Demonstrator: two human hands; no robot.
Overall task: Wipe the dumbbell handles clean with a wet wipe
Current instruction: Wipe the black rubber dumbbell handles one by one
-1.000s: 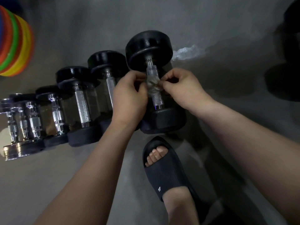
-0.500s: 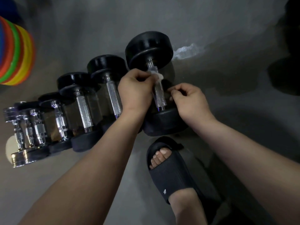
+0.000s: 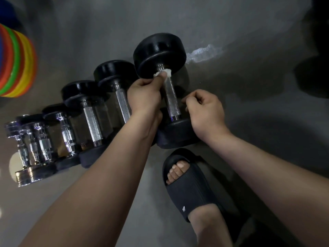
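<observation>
a bare grey floor fills the view, smooth and dull like concrete, paler toward 12 o'clock and dimmer toward the edges. at about 1 o'clock a pale, glossy streak lies on it, ragged in outline. at 9 to 10 o'clock, cut off by the edge, is a stack of bright rings in orange, green and yellow, with a dark blue shape at 11 o'clock. at 2 to 3 o'clock dark bulky shapes sit in gloom, too dim to name. a broad soft shadow spreads at 4 o'clock. the light is low and cool.
</observation>
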